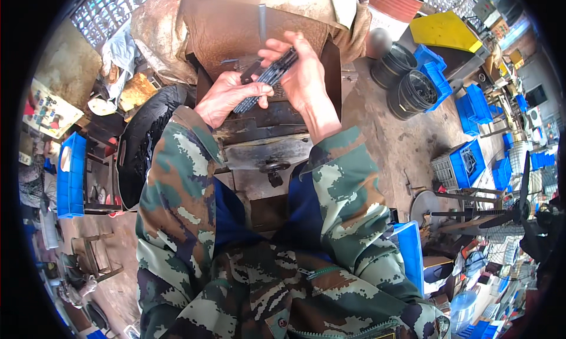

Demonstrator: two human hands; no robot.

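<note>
My left hand (227, 97) is closed round a bundle of slim dark metal strips (272, 76), its thumb lying across the lower part. The bundle tilts up to the right, above the front of a workbench-like machine (265, 153). Against the upper end of the strips rests the palm of my right hand (308, 85), with its fingers stretched out and partly spread. What the strips are exactly, I cannot make out. Behind the hands stands an upright grey metal bar (262, 23) in front of a brown sheet (227, 29).
On my left sits a black tub (138, 150) with dark pieces inside, beside a blue bin (72, 174). To the right stand black buckets (407, 97), blue crates (471, 162) and a fan (519, 212). Another blue bin (410, 250) is close by my right elbow.
</note>
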